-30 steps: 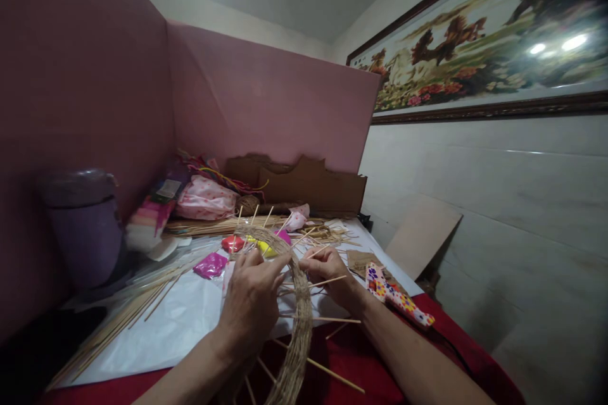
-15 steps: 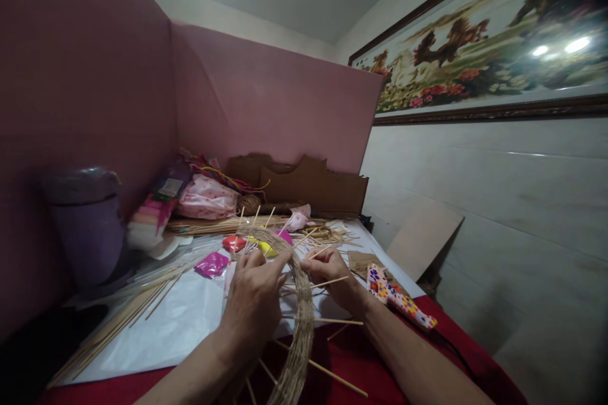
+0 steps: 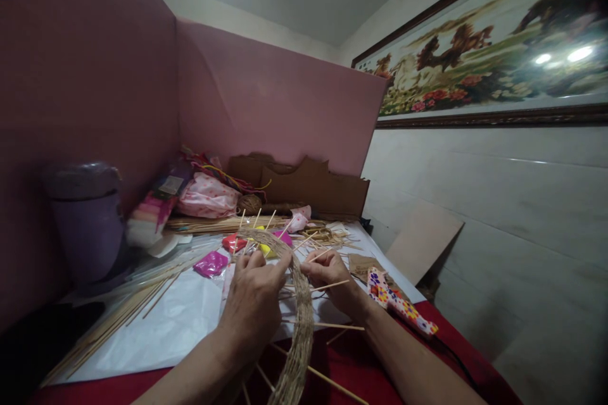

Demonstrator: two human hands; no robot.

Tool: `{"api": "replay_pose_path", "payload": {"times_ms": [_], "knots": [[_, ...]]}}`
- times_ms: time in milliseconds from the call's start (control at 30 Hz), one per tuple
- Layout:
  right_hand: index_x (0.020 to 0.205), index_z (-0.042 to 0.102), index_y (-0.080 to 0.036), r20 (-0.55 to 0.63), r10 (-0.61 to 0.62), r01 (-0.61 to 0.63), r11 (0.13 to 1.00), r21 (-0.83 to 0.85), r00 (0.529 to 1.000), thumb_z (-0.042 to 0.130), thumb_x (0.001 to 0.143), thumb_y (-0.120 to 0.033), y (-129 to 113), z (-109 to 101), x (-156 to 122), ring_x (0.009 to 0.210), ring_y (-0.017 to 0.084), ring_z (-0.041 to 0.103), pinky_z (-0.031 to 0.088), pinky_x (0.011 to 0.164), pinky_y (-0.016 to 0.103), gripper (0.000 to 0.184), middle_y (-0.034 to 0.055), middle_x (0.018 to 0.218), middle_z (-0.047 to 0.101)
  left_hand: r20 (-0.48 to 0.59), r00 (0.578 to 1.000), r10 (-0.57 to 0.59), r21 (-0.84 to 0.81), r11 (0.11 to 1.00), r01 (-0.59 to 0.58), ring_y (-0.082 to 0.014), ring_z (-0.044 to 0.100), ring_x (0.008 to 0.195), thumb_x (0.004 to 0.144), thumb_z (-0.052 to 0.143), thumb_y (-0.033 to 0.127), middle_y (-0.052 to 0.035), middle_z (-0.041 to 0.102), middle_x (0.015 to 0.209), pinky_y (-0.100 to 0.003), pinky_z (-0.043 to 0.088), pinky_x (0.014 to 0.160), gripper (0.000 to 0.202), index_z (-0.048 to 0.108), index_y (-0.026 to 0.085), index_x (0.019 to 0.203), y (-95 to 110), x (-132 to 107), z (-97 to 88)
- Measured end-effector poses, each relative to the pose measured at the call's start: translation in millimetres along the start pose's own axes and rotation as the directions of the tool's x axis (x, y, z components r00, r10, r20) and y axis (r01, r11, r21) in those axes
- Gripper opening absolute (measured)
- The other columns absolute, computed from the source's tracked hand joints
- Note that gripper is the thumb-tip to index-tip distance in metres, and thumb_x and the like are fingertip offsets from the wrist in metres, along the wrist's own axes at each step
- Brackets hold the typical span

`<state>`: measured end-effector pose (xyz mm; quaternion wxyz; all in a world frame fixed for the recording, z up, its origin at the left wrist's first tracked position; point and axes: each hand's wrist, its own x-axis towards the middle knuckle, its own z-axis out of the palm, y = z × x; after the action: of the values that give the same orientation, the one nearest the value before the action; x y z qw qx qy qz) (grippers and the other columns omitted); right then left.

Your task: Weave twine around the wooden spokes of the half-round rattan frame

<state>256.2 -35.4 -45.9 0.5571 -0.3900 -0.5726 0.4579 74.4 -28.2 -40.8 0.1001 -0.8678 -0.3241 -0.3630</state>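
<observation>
A round woven jute-twine piece stands on edge between my hands, with thin bamboo sticks poking out of it like spokes. My left hand grips its left face, fingers pinched near the top rim. On the other side my right hand has its fingers closed on the rim and on one of the sticks.
A glue gun with a flowered pattern lies right of my right wrist on the red cloth. White paper, loose bamboo sticks, coloured clay packets, a purple bin and cardboard pieces crowd the table inside pink partitions.
My hands and the woven piece stay almost where they were. The view has shifted slightly, and my fingers have crept a little along the rim.
</observation>
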Motion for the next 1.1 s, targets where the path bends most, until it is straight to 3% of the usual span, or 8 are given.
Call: {"api": "replay_pose_path", "payload": {"times_ms": [300,500,667,800,933,1100], "knots": [[0.056,0.056,-0.014,0.027,0.022,-0.022,1.0,0.009,0.999,0.073,0.068,-0.038,1.6,-0.7,0.9,0.039,0.004,0.017,0.01,0.039,0.022,0.032,-0.0095,0.041,0.031,-0.021,0.999,-0.046,-0.035,0.998,0.045,-0.0264,0.051,0.08,0.08,0.049,0.008,-0.0063,0.066,0.076,-0.039,0.035,0.073,0.042,0.055,0.019,0.12,3.5,1.1,-1.2],[0.056,0.056,-0.014,0.031,0.041,-0.042,0.999,0.011,0.999,0.074,0.067,-0.038,0.0,3.4,-0.1,0.038,0.004,0.022,0.012,0.039,0.022,0.032,-0.0086,0.04,0.035,-0.063,0.995,-0.076,-0.113,0.991,0.068,-0.0246,0.053,0.077,0.086,0.039,0.012,-0.0093,0.066,0.083,-0.036,0.036,0.07,0.031,0.06,0.015,0.108,14.1,2.5,-3.4],[0.059,0.06,-0.012,0.036,0.045,-0.045,0.999,0.005,0.998,0.073,0.069,-0.036,2.1,5.0,-1.2,0.04,0.004,0.021,0.011,0.039,0.022,0.029,-0.0081,0.043,0.035,0.1,0.969,-0.227,-0.228,0.943,0.244,-0.0219,0.051,0.067,0.086,0.042,0.017,-0.0019,0.065,0.072,-0.035,0.034,0.069,0.026,0.056,0.02,0.108,19.3,2.6,-4.8],[0.057,0.059,-0.013,0.045,0.058,-0.059,0.998,0.034,0.997,0.072,0.069,-0.033,3.5,5.8,-1.8,0.037,0.004,0.02,0.011,0.039,0.022,0.027,-0.0086,0.04,0.034,0.19,0.926,-0.327,-0.301,0.878,0.372,-0.0225,0.052,0.072,0.085,0.048,0.022,-0.0014,0.065,0.076,-0.035,0.033,0.073,0.021,0.054,0.022,0.105,19.7,2.0,-2.7],[0.056,0.058,-0.013,0.055,0.06,-0.062,0.997,0.047,0.997,0.07,0.072,-0.032,3.1,6.1,-2.3,0.037,0.004,0.019,0.01,0.039,0.023,0.027,-0.0089,0.04,0.032,0.183,0.911,-0.37,-0.327,0.851,0.411,-0.0235,0.051,0.075,0.085,0.049,0.024,-0.0016,0.065,0.077,-0.035,0.033,0.072,0.015,0.053,0.022,0.099,19.1,0.9,-1.4],[0.054,0.053,-0.014,0.076,0.057,-0.06,0.997,0.039,0.995,0.067,0.074,-0.033,0.9,4.3,-4.1,0.04,0.004,0.018,0.011,0.041,0.023,0.031,-0.0093,0.042,0.03,0.192,0.929,-0.316,-0.35,0.862,0.366,-0.0191,0.049,0.065,0.086,0.048,0.026,0.0018,0.062,0.07,-0.034,0.032,0.073,0.009,0.056,0.023,0.087,18.0,0.5,-1.2]]}}
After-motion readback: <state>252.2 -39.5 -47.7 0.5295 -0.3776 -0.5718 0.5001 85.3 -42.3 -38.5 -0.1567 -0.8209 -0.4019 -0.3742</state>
